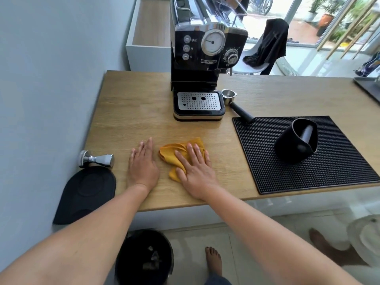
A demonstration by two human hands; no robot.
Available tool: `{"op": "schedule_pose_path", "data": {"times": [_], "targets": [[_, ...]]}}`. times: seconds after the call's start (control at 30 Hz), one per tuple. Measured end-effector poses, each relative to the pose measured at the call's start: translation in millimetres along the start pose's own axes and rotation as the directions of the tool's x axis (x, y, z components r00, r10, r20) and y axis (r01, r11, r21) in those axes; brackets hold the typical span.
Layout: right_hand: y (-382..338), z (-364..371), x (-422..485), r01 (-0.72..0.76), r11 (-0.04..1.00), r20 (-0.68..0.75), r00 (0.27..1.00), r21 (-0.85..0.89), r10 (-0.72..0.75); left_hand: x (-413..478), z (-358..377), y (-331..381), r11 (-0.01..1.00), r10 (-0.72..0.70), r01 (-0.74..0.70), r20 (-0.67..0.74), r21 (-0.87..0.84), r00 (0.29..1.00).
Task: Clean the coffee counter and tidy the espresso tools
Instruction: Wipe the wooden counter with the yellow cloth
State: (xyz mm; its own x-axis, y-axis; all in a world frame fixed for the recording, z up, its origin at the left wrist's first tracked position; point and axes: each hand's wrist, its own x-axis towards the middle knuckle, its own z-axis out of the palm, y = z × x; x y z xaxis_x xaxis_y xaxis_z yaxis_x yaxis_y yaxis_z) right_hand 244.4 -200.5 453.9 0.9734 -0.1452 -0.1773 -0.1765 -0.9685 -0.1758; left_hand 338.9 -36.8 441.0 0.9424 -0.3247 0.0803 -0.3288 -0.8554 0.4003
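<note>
My right hand (195, 169) lies flat with straight fingers on a crumpled yellow cloth (174, 153) in the middle of the wooden counter (133, 112). Just left of the cloth, my left hand (143, 163) rests flat on the bare wood, palm down. A steel tamper (96, 159) lies on its side at the counter's left edge, above a black tamping mat (86, 194). The portafilter (234, 103) rests to the right of the black espresso machine (205, 64), its handle reaching the ribbed black bar mat (329, 173). A black knock box (296, 140) lies tipped on that mat.
A grey wall runs along the left side. Below the counter's front edge stand a black waste bin (144, 258) and my bare foot (212, 258). A dark tray corner (368, 87) shows at the far right. A chair draped with black cloth (269, 44) stands behind the counter.
</note>
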Motion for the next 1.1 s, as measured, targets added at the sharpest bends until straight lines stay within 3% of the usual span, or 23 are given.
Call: {"op": "schedule_pose_path", "data": {"times": [0.07,0.23,0.37,0.6,0.7,0.77,0.87,1.0,1.1], "targets": [[28,2,-26,-0.020,1.000,-0.021,1.000,-0.003,0.020,-1,1,0,1.000,0.008,-0.008,-0.002,0.013,1.000],[92,-26,-6,-0.316,0.942,-0.062,0.948,-0.109,0.311,0,6,-1,0.998,0.022,-0.022,-0.002,0.061,1.000],[72,-40,52,-0.333,0.942,-0.054,0.942,-0.038,0.331,1,7,-2,0.997,0.026,-0.027,0.004,0.079,1.000],[-11,-17,48,-0.080,0.997,-0.001,0.997,-0.007,0.080,1,-1,3,1.000,0.009,-0.010,-0.018,-0.004,1.000],[-15,0,2,0.080,0.996,0.003,0.997,-0.037,-0.080,2,-9,3,0.999,0.038,-0.038,0.044,-0.002,0.998],[7,2,-23,0.109,0.993,-0.002,0.994,-0.046,-0.109,2,-15,-1,0.997,0.082,-0.083,0.129,0.006,0.988],[57,-11,-41,-0.086,0.996,-0.050,0.995,-0.015,0.085,0,-26,-13,0.987,0.133,-0.147,0.199,0.060,0.971],[72,-22,-24,-0.388,0.921,-0.048,0.920,0.024,0.389,-19,-31,-36,0.973,0.101,-0.133,0.173,0.187,0.980],[33,-18,-6,-0.428,0.903,-0.061,0.901,0.038,0.430,-33,-26,-44,0.965,0.112,-0.150,0.181,0.215,0.977]]}}
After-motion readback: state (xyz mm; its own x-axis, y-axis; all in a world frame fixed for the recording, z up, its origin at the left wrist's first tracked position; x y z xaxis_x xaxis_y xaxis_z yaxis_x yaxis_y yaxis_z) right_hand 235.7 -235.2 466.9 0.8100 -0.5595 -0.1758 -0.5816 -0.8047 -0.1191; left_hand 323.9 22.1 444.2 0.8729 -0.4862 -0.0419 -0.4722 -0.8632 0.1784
